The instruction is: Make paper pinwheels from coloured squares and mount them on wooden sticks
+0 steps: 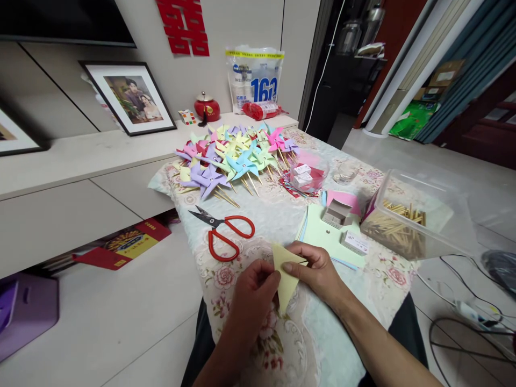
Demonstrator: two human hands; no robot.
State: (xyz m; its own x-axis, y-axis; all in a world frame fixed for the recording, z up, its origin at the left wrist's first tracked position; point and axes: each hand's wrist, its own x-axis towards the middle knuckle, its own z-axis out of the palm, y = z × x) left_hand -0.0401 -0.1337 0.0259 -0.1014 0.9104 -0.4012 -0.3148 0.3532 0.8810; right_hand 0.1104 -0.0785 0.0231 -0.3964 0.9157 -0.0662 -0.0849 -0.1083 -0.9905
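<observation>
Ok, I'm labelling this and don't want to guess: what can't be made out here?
In the head view:
Yellow paper: its far side, turned away from the camera.
Left hand: some fingertips, hidden by the hand itself.
Rear pinwheels: most of their sticks, hidden by pinwheels in front.
Leftmost picture frame: most of its picture, cut off by the left edge.
Rightmost small white box: its print, too small to read.

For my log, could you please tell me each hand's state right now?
Left hand: closed, pinching the pale yellow paper.
Right hand: closed, holding the same paper, thumb on top.
</observation>
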